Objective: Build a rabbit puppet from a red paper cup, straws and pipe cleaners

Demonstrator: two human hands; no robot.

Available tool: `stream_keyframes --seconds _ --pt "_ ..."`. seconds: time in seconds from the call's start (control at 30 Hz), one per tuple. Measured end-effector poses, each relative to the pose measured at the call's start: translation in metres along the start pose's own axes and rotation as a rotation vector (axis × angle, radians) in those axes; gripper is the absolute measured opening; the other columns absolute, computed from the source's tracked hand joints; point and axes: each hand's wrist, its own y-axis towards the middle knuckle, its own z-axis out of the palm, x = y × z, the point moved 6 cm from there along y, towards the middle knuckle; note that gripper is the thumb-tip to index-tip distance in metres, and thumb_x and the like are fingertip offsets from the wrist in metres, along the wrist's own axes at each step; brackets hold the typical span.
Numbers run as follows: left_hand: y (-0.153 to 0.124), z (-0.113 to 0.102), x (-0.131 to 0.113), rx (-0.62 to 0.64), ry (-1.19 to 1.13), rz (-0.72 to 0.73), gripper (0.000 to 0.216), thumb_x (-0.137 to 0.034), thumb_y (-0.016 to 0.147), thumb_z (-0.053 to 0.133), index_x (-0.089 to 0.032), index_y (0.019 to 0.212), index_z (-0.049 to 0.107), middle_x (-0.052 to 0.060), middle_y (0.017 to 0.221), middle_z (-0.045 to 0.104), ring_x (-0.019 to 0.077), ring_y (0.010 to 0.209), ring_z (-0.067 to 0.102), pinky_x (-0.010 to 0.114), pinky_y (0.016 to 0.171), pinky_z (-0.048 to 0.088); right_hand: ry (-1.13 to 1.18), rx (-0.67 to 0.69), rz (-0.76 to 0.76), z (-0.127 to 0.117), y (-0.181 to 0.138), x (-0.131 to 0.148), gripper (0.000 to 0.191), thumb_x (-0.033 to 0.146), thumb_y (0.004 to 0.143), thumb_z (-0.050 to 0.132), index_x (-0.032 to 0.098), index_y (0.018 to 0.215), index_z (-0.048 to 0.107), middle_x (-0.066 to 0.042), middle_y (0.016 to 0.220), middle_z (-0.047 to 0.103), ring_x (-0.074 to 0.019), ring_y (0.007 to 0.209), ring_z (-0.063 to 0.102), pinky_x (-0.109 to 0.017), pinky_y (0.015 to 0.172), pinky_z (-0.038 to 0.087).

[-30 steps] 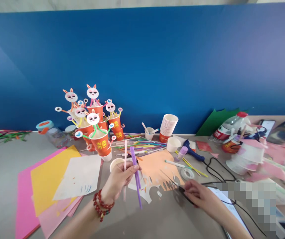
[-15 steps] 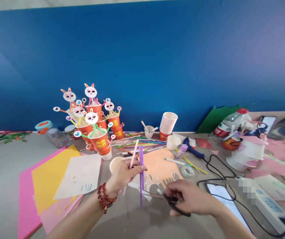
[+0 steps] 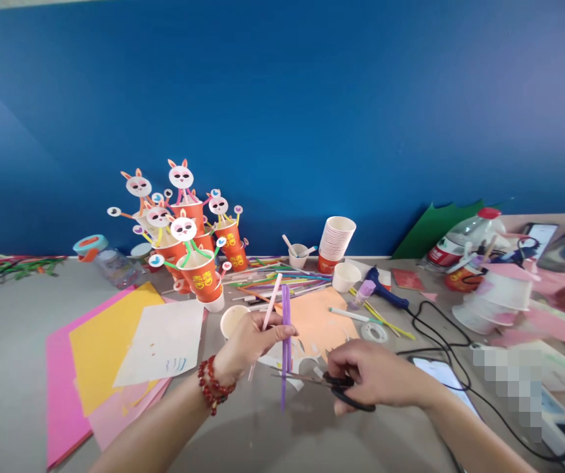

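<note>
My left hand pinches a purple straw and a pink straw, both held roughly upright above the grey table. A red bead bracelet circles that wrist. My right hand grips black-handled scissors. Their open blades point left and reach the lower part of the purple straw. Under the hands lies orange paper with cut-out shapes.
Bunny cups stand at the back left, beside a pile of straws and a stack of cups. Coloured sheets lie left. A glue gun, tape roll, phone and cables lie right.
My right hand picked up the scissors and brought them left to the purple straw. My left hand turned the straws more upright.
</note>
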Motion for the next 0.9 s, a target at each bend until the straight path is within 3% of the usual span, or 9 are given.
stream_keyframes --seconds 0.27,0.47,0.7,0.9 --pt "-0.001 0.002 -0.004 0.001 0.056 0.041 0.041 -0.054 0.073 0.073 -0.014 0.083 0.077 -0.009 0.044 0.03 0.006 0.043 0.02 0.025 0.044 0.012 -0.07 -0.005 -0.01 -0.004 -0.001 0.003 0.03 0.039 0.068 0.078 0.02 0.064 0.055 0.006 0.063 0.052 -0.0109 0.06 0.043 -0.022 0.053 0.024" --pt "-0.001 0.003 -0.01 0.006 0.091 0.076 0.036 -0.05 0.074 0.073 -0.015 0.082 0.078 -0.005 0.055 0.048 0.006 0.046 0.024 0.024 0.045 0.016 -0.086 0.007 -0.071 -0.001 0.002 0.0 0.036 0.043 0.071 0.075 0.02 0.061 0.049 0.006 0.062 0.047 -0.0109 0.059 0.04 -0.022 0.052 0.023" --pt "0.001 0.007 -0.03 -0.025 0.221 0.109 0.028 -0.043 0.076 0.072 -0.017 0.078 0.079 -0.001 0.061 0.055 0.009 0.051 0.034 0.024 0.048 0.021 -0.033 0.019 -0.112 -0.002 0.009 -0.009 0.046 0.043 0.07 0.077 0.02 0.059 0.04 0.008 0.06 0.04 -0.0095 0.056 0.034 -0.022 0.052 0.022" --pt "0.018 0.011 -0.047 -0.015 0.257 0.136 0.03 -0.046 0.075 0.072 -0.017 0.071 0.077 -0.005 0.048 0.043 0.0094 0.049 0.032 0.025 0.05 0.023 -0.062 -0.038 -0.148 -0.016 0.012 -0.024 0.045 0.047 0.074 0.071 0.02 0.057 0.04 0.007 0.058 0.037 -0.0098 0.055 0.033 -0.023 0.051 0.022"
